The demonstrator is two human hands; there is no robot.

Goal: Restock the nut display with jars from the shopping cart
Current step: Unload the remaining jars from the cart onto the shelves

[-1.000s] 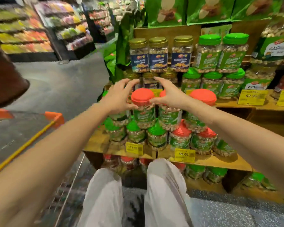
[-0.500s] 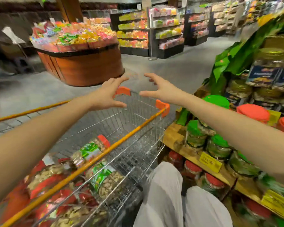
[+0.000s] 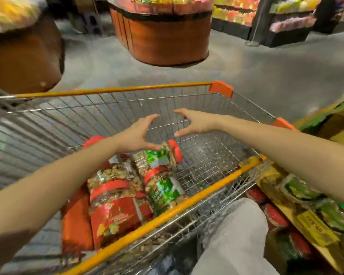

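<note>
Since then you lowered both hands into the shopping cart [image 3: 111, 89] | left hand [image 3: 136, 135], right hand [image 3: 195, 123] spread, empty, above jars [image 3: 159, 157].

No text read with certainty. Yellow price tag [image 3: 314, 228] on display shelf [image 3: 283, 209]: dark digits seen, blurred, number not made out. Red-label jar [image 3: 115, 217] in cart [image 3: 111, 89]: pale script lettering seen, illegible. Green-label jar [image 3: 165, 192] beside it: lettering likewise smeared, no brand made out.

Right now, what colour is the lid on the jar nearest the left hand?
Red lid, on the green-labelled jar; seen in the head view.
</note>
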